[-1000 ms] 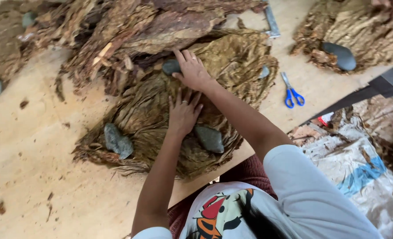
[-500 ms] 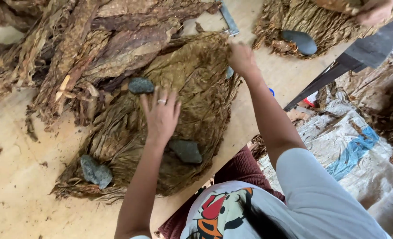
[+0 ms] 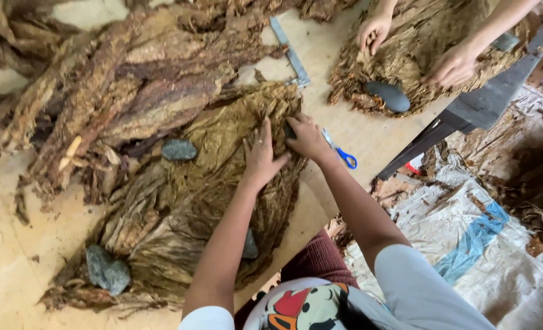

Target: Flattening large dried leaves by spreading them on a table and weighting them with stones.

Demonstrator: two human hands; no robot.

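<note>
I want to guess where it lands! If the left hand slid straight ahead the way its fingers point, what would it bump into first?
Probably only more of the flattened leaf under the left hand, then the darker leaf pile beyond, though depth is unclear.

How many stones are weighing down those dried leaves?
4 clearly: grey stone mid-pile, rough stone at lower left, one half behind the forearm, dark stone on the far pile. Others may be hidden.
</note>
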